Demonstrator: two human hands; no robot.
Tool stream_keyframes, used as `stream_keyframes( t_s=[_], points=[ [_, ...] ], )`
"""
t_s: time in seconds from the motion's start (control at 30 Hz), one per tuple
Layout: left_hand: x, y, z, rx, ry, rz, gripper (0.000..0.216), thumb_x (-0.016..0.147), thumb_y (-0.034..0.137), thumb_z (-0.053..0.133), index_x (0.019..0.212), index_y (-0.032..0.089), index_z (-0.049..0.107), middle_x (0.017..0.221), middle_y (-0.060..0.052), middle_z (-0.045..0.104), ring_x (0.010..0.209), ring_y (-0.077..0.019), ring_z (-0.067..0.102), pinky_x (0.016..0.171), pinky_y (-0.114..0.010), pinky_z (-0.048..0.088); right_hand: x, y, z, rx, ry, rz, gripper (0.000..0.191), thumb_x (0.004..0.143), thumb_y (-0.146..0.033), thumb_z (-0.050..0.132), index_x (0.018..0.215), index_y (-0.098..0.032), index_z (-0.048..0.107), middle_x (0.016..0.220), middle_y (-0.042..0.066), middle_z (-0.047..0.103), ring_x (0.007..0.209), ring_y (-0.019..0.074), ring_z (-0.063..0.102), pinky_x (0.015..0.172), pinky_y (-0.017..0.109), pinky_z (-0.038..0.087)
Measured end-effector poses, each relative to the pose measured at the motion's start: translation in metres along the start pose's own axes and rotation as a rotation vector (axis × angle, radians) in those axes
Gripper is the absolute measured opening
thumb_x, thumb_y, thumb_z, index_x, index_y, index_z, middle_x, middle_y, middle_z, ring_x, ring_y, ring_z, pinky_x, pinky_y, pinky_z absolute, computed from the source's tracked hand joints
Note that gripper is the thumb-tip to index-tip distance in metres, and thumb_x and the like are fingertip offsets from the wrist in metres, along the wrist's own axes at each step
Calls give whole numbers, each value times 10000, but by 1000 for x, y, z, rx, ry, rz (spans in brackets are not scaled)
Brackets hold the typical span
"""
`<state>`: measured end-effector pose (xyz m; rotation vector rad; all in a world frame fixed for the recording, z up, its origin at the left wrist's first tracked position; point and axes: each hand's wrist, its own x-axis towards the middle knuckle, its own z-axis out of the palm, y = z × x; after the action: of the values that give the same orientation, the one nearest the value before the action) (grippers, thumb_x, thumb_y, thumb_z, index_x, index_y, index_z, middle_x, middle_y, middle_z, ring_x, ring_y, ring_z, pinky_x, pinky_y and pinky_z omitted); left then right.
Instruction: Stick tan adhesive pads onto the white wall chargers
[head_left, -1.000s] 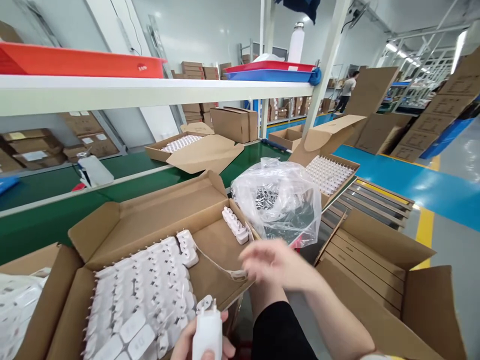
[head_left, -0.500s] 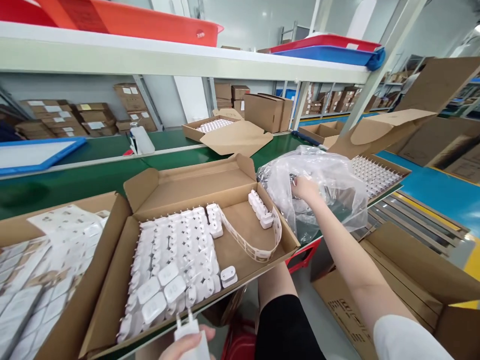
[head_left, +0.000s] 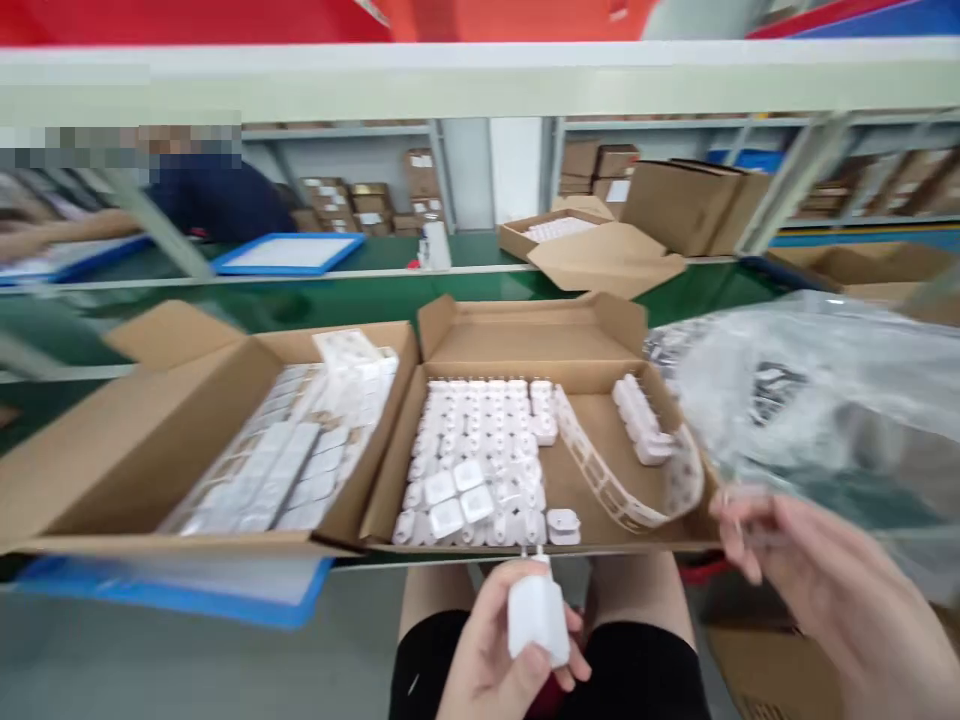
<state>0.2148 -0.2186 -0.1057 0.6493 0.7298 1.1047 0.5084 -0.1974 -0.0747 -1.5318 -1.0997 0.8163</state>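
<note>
Low in front of my lap, my left hand (head_left: 487, 640) grips a white two-pin charger plug (head_left: 537, 612), its pins pointing away from me. My right hand (head_left: 810, 550) is at the right edge of the middle cardboard box (head_left: 532, 340), fingertips pinched on a small, pale, see-through piece too blurred to name. Rows of white chargers (head_left: 472, 430) fill the left part of that box. One loose charger (head_left: 563, 526) lies near its front edge. A curling strip of labels (head_left: 600, 478) lies beside a short row of chargers (head_left: 639, 425).
To the left, an open cardboard box (head_left: 195, 430) holds more white plugs and sheets. A clear plastic bag (head_left: 840, 400) with dark small pieces lies at right. Behind are an open carton (head_left: 600, 250) and a blue-framed tray (head_left: 289, 252). Another person (head_left: 225, 195) sits far left.
My right hand has come out of the plastic bag and back toward the box with a small piece. The view has swung left; my left hand still holds the charger plug.
</note>
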Motion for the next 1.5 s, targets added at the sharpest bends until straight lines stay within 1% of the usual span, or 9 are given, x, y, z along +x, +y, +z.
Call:
stream_keyframes(
  t_s=[0.17,0.3,0.43,0.7,0.83,0.97,1.17,1.3,1.5],
  points=[
    [4,10,-2,-6,130,26,631,714,589,1021,1164,227,766,1007,-102,851,678,-164,780,635,-236,549,-45,6,74,531,-576,217,431,930,-688,633,929,-373,928,1092,195,793,667,303,751,562,459,672],
    [-6,21,1,67,255,42,596,773,560,992,1197,226,738,1100,-118,845,639,-140,745,583,-215,559,-50,-9,106,1007,-764,380,316,962,-492,802,1099,-235,924,1109,127,822,881,166,804,791,202,662],
    [-10,26,2,98,320,27,565,787,558,979,1197,245,750,1124,-88,833,582,-92,701,482,-153,519,-51,-9,113,1279,-891,539,282,1002,-376,818,1169,-161,893,1055,90,841,999,137,849,880,110,631],
    [-8,21,9,67,318,-39,641,625,637,1038,1068,221,833,730,5,767,494,-98,690,428,-120,495,-57,4,115,1368,-822,591,229,954,-369,893,998,-186,763,1104,46,813,969,169,880,791,125,660],
    [-6,24,13,93,298,-66,675,594,686,1027,1054,222,857,677,11,754,461,-113,703,392,-115,475,-60,2,113,1386,-829,452,402,976,-382,872,1312,-323,659,1122,7,821,1001,164,877,779,148,667],
    [-4,25,15,106,284,-93,652,614,670,1025,1045,208,863,647,11,759,434,-115,694,383,-128,499,-64,0,108,1241,-756,269,206,1042,-369,789,1234,-318,730,1182,16,790,1033,164,870,861,223,692],
    [-1,20,12,-15,189,-164,568,776,547,989,1214,208,863,779,-64,861,511,-157,776,433,-143,567,-67,3,97,958,-622,222,228,1033,-440,779,1205,-294,743,1312,92,788,942,211,882,780,284,727],
    [4,19,10,-163,74,-242,373,819,418,991,1113,212,888,870,-57,891,668,-155,836,620,-158,670,-69,5,90,850,-534,194,218,1095,-445,678,1258,-331,768,1249,83,845,819,181,866,690,262,723],
    [8,13,9,-282,126,-392,409,810,424,999,1109,185,858,1014,-122,905,871,-230,894,771,-187,702,-70,6,82,698,-401,73,213,1078,-376,716,1188,-291,877,1331,117,833,855,146,818,745,216,701]
  ],
)
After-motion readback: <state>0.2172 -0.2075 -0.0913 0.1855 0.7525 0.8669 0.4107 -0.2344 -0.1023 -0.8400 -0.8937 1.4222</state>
